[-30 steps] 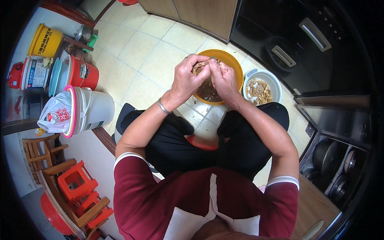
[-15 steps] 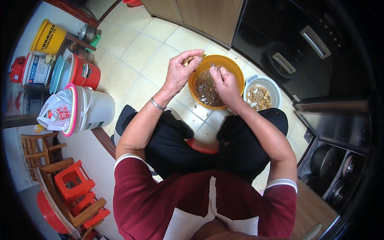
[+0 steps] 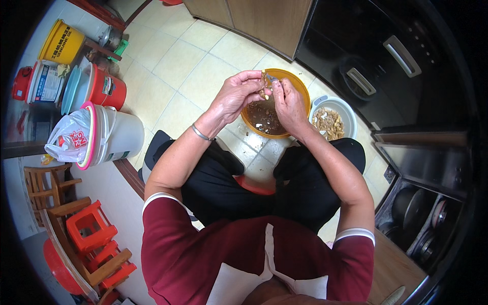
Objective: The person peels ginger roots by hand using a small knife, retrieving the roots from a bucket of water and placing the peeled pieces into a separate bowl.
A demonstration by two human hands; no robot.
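My left hand pinches a knobbly brown and pale piece, perhaps ginger, over the far left of a yellow basin. My right hand is closed on a small grey metal blade whose tip is at that piece, just beside the left hand's fingers. The basin holds murky brown water with scraps and stands on the tiled floor between my knees. To its right a white bowl holds several knobbly light-brown and yellowish pieces.
At the left stand several buckets, one with a plastic bag, and red stools with wooden chairs. Wooden cabinets and a black glossy appliance line the far and right sides. An open cupboard holds pans.
Half a second ago my hands had parted, the left lifted beyond the basin's rim. Now they are together again, the left moved right and down to the right hand and blade.
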